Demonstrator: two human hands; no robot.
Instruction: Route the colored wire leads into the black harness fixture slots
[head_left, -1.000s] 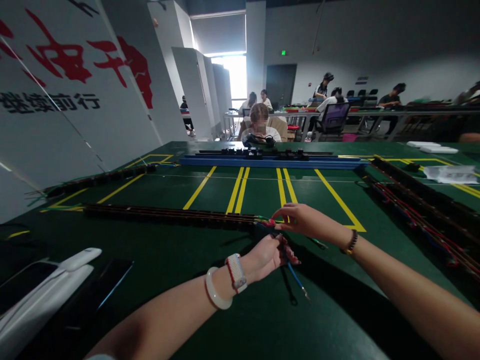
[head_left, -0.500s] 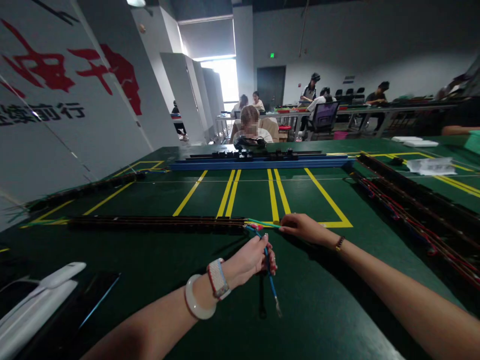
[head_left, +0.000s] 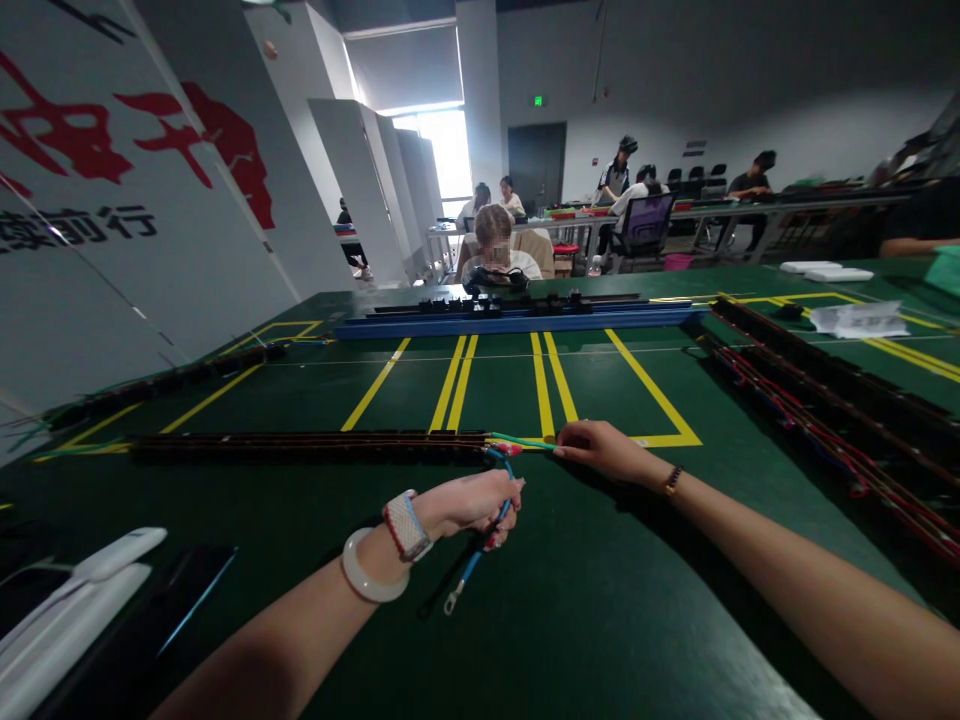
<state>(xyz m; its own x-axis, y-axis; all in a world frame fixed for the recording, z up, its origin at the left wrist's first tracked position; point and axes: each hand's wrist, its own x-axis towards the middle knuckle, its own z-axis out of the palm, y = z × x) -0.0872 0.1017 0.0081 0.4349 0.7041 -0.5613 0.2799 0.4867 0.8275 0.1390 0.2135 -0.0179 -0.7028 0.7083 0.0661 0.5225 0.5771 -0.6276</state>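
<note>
My left hand [head_left: 484, 503] is closed around a blue wire [head_left: 471, 570] whose loose end, with a metal ring terminal [head_left: 450, 604], hangs down to the left. The other end of this wire runs up to the right end of a long black wiring channel [head_left: 315, 447] lying across the table. My right hand [head_left: 592, 445] pinches the end of a green wire [head_left: 525, 441] that comes out of the same channel end. Red terminal sleeves [head_left: 510, 449] show between the two hands. The fingertips of my right hand partly cover the green wire's end.
Black channels with red and brown wires [head_left: 810, 430] lie at the right. A blue rail [head_left: 517, 321] spans the far side, with a seated person [head_left: 495, 245] behind it. White devices [head_left: 82, 590] and a dark flat object [head_left: 199, 600] sit at the left front.
My left hand has moved left with the blue wire, and its terminal end has swung from lower right to lower left. My right hand stays on the green wire. The view has shifted slightly.
</note>
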